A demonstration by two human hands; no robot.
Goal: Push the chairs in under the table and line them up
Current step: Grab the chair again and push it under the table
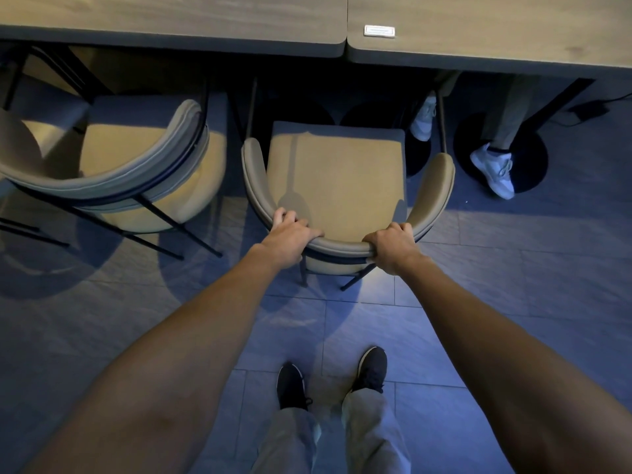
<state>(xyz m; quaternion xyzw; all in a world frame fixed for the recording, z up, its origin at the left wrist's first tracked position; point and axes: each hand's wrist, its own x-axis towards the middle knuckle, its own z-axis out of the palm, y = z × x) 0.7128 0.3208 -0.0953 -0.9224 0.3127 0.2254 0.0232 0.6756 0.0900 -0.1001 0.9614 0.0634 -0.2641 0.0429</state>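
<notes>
A beige chair (pixel 337 176) with a curved backrest and thin dark legs stands straight in front of me, facing the wooden table (pixel 171 18). Its seat front lies just short of the table edge. My left hand (pixel 290 234) grips the backrest's rim on the left side. My right hand (pixel 393 244) grips the same rim on the right. A second beige chair (pixel 143 159) stands to the left, turned at an angle and out from the table.
A second tabletop (pixel 496 32) butts against the first and carries a small white plate (pixel 380 31). Another person's white shoes (pixel 494 169) rest under it at the right, beside round black table bases. My own dark shoes (pixel 290 384) stand on the tiled floor.
</notes>
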